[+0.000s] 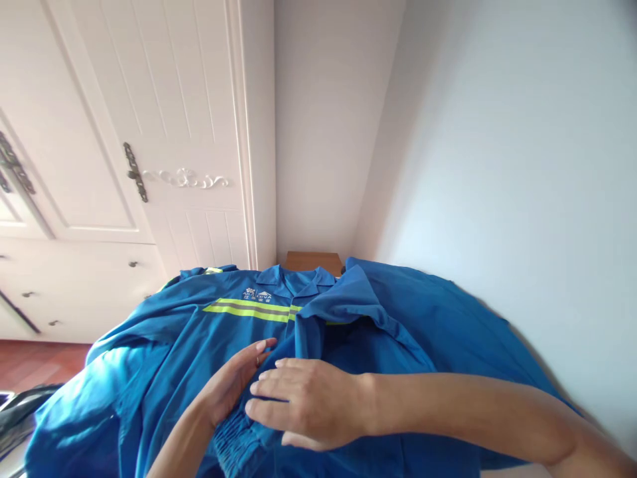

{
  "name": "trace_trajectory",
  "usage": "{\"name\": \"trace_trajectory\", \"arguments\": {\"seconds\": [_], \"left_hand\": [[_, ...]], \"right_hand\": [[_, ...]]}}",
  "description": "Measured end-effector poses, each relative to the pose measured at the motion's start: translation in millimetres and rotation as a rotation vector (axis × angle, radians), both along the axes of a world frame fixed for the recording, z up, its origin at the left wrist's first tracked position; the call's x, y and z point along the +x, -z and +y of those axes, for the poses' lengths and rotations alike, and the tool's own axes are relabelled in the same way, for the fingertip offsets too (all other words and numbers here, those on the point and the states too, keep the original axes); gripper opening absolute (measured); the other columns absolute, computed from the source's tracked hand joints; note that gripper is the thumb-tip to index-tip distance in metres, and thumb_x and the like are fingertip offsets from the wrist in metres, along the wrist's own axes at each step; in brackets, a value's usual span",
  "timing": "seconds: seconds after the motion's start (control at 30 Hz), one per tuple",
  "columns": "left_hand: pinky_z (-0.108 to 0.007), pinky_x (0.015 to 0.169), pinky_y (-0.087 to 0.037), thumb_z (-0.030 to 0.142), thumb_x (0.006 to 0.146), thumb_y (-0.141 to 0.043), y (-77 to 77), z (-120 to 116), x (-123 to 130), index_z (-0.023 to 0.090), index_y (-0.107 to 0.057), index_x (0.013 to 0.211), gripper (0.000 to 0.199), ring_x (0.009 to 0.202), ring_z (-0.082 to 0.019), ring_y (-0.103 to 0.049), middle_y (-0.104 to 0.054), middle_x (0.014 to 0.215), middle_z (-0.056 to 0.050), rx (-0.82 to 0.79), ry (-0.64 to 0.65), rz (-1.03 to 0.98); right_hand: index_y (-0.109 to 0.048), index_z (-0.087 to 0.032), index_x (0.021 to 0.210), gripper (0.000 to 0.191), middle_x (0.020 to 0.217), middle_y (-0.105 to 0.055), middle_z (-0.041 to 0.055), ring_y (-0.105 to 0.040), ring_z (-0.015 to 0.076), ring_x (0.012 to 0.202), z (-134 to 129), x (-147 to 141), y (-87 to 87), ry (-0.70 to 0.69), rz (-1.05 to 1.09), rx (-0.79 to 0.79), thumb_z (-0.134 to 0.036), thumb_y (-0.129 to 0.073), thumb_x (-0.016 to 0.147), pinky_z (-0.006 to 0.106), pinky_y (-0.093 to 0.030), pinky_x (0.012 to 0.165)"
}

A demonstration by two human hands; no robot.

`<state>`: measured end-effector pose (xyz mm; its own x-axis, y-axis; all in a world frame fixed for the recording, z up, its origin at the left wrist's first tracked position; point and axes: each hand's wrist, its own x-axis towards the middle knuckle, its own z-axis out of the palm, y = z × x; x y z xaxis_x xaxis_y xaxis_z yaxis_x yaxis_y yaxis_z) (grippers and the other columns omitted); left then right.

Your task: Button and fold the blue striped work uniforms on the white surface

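A blue work jacket [199, 345] lies spread out in front of me. It has a collar, a yellow-green and grey reflective stripe [259, 310] and a white printed logo on the chest. Its right front is folded up and inward, leaving a dark hollow beneath. My left hand [236, 382], with a ring on one finger, rests along the folded cloth above the gathered elastic hem [236, 438]; its fingers are stretched out. Across from it, my right hand [311, 403] lies flat on the fold with its fingers extended.
A white wardrobe [179, 99] with dark metal handles stands at the back left, above a reddish floor [44, 362]. A pale wall [522, 199] borders the right side. Behind the collar shows a brown wooden piece [313, 261]. Dark items [24, 411] lie at lower left.
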<state>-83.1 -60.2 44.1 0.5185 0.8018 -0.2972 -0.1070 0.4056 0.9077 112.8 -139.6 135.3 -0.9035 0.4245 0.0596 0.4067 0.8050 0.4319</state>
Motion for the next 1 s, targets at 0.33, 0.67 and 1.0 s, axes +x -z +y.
{"name": "trace_trajectory", "arguments": {"seconds": [0.33, 0.67, 1.0], "left_hand": [[-0.029, 0.068, -0.052, 0.030, 0.056, -0.080, -2.8, 19, 12, 0.017, -0.063, 0.115, 0.063, 0.073, -0.018, -0.066, -0.069, 0.083, -0.002, 0.260, -0.154, 0.234], [-0.024, 0.044, -0.038, 0.040, 0.068, -0.064, -26.4, 52, 38, 0.015, -0.072, 0.087, 0.032, 0.045, -0.017, -0.054, -0.061, 0.053, 0.001, 0.553, 0.046, 0.800], [-0.026, 0.061, -0.045, 0.053, 0.082, -0.051, -30.5, 129, 178, 0.013, -0.071, 0.085, 0.044, 0.075, -0.021, -0.064, -0.070, 0.078, -0.006, 0.734, 0.011, 0.587]], "right_hand": [[-0.030, -0.017, 0.151, 0.087, 0.157, -0.028, 0.0171, -0.025, 0.0334, 0.145, 56, 148, 13.7, 0.435, 0.483, -0.204, -0.026, -0.073, 0.076, 0.055, -0.031, 0.115], [-0.068, -0.026, 0.122, 0.043, 0.124, -0.067, 0.0008, -0.065, 0.0245, 0.113, 29, 235, 44.3, 0.634, 0.819, -0.045, -0.015, -0.046, 0.086, 0.043, -0.053, 0.102], [-0.075, -0.024, 0.106, 0.045, 0.117, -0.071, 0.0024, -0.064, 0.0257, 0.115, 29, 260, 52.8, 1.060, 0.973, -0.210, -0.007, -0.044, 0.078, 0.047, -0.046, 0.108]]}}
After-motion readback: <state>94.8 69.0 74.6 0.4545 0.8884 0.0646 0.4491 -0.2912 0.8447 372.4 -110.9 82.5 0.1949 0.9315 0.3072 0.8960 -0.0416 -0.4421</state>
